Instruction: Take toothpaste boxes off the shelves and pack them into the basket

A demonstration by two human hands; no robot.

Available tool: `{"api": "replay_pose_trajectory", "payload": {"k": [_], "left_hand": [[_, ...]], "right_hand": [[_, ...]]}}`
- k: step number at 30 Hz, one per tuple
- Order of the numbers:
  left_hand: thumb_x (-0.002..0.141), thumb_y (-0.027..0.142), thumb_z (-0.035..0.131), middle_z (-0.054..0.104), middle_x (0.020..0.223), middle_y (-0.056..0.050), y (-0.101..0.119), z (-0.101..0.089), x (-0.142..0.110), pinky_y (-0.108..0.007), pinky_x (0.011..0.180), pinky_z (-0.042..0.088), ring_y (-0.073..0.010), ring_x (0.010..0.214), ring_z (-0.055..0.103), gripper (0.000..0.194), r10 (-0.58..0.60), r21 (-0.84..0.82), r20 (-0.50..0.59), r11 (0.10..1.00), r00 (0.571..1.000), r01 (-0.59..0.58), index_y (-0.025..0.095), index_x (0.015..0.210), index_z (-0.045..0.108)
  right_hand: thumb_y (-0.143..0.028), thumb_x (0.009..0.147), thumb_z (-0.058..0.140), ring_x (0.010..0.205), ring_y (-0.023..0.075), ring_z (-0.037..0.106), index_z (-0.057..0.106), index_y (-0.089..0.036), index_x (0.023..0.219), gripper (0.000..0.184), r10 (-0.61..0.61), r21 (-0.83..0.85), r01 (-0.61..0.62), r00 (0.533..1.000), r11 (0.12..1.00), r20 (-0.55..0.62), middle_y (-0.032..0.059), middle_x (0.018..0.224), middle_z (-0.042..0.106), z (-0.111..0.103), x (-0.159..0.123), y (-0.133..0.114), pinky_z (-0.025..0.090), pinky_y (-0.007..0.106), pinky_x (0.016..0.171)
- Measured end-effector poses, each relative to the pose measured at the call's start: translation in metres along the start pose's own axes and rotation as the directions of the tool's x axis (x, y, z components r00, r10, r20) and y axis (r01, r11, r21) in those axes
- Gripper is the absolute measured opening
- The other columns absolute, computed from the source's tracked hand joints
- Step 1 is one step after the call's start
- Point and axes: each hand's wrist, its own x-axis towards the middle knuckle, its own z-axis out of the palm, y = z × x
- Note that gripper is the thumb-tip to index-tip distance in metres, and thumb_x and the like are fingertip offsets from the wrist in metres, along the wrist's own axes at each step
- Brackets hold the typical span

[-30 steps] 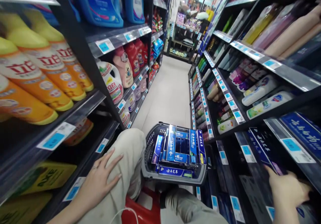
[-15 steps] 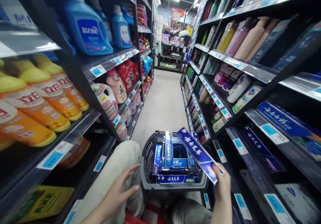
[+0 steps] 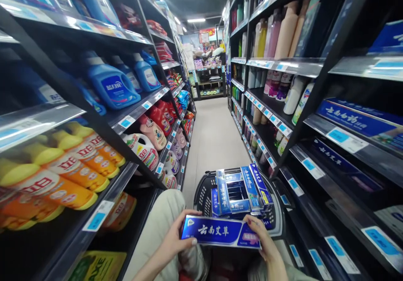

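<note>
A dark blue toothpaste box (image 3: 217, 232) with white characters lies lengthwise between my hands, its printed face toward me. My left hand (image 3: 181, 235) is closed on its left end, thumb along the lower edge. At the opposite end, my right hand (image 3: 262, 237) grips the box with fingers over the top corner. Just beyond stands a dark grey shopping basket (image 3: 277, 214) between my knees and the aisle. Inside it, several blue toothpaste boxes (image 3: 248, 186) are stacked in a square pattern, and the held box hides part of the basket's near side.
Shelves line both sides of the aisle floor (image 3: 212, 134). On the left are blue detergent jugs (image 3: 115, 90) and orange bottles (image 3: 53, 184). More toothpaste boxes (image 3: 355, 115) sit on the right shelf, close to my right arm. My bent knee (image 3: 168, 209) is left of the basket.
The toothpaste box has moved from over the basket's right side to in front of me and turned level. My left hand, open and empty before, now holds its left end. The view has shifted.
</note>
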Motion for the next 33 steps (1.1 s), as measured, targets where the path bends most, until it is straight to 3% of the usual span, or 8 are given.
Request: {"api": "replay_pose_trajectory", "payload": {"k": [4, 10, 14, 21, 24, 27, 30, 33], "left_hand": [[0.053, 0.041, 0.083, 0.056, 0.122, -0.01, -0.001, 0.013, 0.004, -0.033, 0.086, 0.046, -0.0304, 0.112, 0.053, 0.065, -0.069, -0.031, -0.034, 0.997, 0.997, 0.068, 0.022, 0.108, 0.055], [0.059, 0.035, 0.08, 0.06, 0.105, -0.006, 0.001, 0.033, 0.002, -0.037, 0.075, 0.053, -0.0256, 0.093, 0.061, 0.057, -0.307, -0.17, -0.029, 0.939, 0.951, 0.298, 0.024, 0.107, 0.052], [0.061, 0.033, 0.079, 0.06, 0.102, -0.005, 0.002, 0.038, 0.002, -0.036, 0.075, 0.054, -0.0259, 0.094, 0.062, 0.054, -0.308, -0.199, -0.003, 0.932, 0.951, 0.301, 0.023, 0.106, 0.051], [0.071, 0.043, 0.071, 0.06, 0.113, -0.008, 0.003, 0.029, 0.0, -0.035, 0.073, 0.052, -0.0238, 0.092, 0.063, 0.053, -0.348, -0.269, 0.065, 0.897, 0.935, 0.352, 0.023, 0.115, 0.051], [0.075, 0.058, 0.059, 0.064, 0.11, -0.011, 0.006, 0.015, -0.003, -0.033, 0.079, 0.05, -0.0235, 0.096, 0.062, 0.058, -0.385, -0.253, 0.325, 0.845, 0.864, 0.472, 0.017, 0.116, 0.057], [0.068, 0.062, 0.065, 0.064, 0.114, -0.012, 0.006, 0.013, -0.007, -0.03, 0.089, 0.045, -0.024, 0.106, 0.058, 0.068, -0.43, -0.118, 0.554, 0.807, 0.713, 0.578, 0.014, 0.116, 0.061], [0.054, 0.05, 0.08, 0.068, 0.108, -0.006, 0.0, 0.03, -0.013, -0.03, 0.089, 0.044, -0.0231, 0.102, 0.06, 0.07, -0.549, 0.016, 0.559, 0.756, 0.621, 0.654, 0.02, 0.115, 0.063], [0.049, 0.048, 0.082, 0.071, 0.096, -0.004, -0.007, 0.046, -0.018, -0.03, 0.083, 0.046, -0.0225, 0.09, 0.063, 0.068, -0.606, 0.11, 0.504, 0.752, 0.616, 0.65, 0.02, 0.108, 0.066]], "right_hand": [[-0.051, 0.054, 0.08, 0.065, 0.0198, 0.061, 0.069, -0.022, 0.074, 0.038, 0.115, 0.094, -0.106, 0.99, 0.99, -0.086, 0.0012, 0.07, 0.065, -0.009, -0.008, 0.002, 0.049, 0.03, 0.061], [-0.055, 0.067, 0.07, 0.072, 0.0219, 0.061, 0.07, -0.023, 0.07, 0.032, 0.028, 0.09, -0.024, 0.998, 0.996, -0.049, 0.0038, 0.076, 0.065, -0.022, -0.015, 0.005, 0.049, 0.031, 0.064], [-0.053, 0.065, 0.073, 0.071, 0.0198, 0.059, 0.07, -0.022, 0.071, 0.032, 0.044, 0.118, -0.033, 0.995, 0.992, -0.093, 0.0025, 0.075, 0.064, -0.022, -0.018, 0.002, 0.048, 0.029, 0.064], [-0.058, 0.065, 0.07, 0.055, 0.0128, 0.049, 0.066, -0.017, 0.074, 0.042, -0.105, 0.068, 0.104, 0.994, 0.992, 0.017, 0.0004, 0.063, 0.056, -0.022, -0.019, -0.004, 0.035, 0.023, 0.051], [-0.06, 0.059, 0.073, 0.061, 0.0148, 0.05, 0.069, -0.018, 0.078, 0.046, -0.235, 0.033, 0.234, 0.972, 0.972, 0.022, 0.0018, 0.07, 0.058, -0.024, -0.019, 0.001, 0.037, 0.024, 0.054], [-0.064, 0.051, 0.075, 0.066, 0.0162, 0.05, 0.071, -0.019, 0.076, 0.052, -0.312, 0.01, 0.312, 0.947, 0.95, 0.078, 0.002, 0.073, 0.058, -0.021, -0.019, 0.005, 0.04, 0.026, 0.059], [-0.067, 0.047, 0.076, 0.064, 0.0157, 0.049, 0.072, -0.02, 0.075, 0.055, -0.302, 0.0, 0.305, 0.942, 0.952, 0.145, 0.0009, 0.07, 0.057, -0.012, -0.018, 0.006, 0.04, 0.026, 0.059], [-0.07, 0.05, 0.073, 0.071, 0.0187, 0.053, 0.073, -0.02, 0.086, 0.061, -0.266, -0.02, 0.275, 0.945, 0.961, 0.188, 0.0042, 0.079, 0.063, -0.01, -0.013, 0.01, 0.041, 0.027, 0.063]]}}
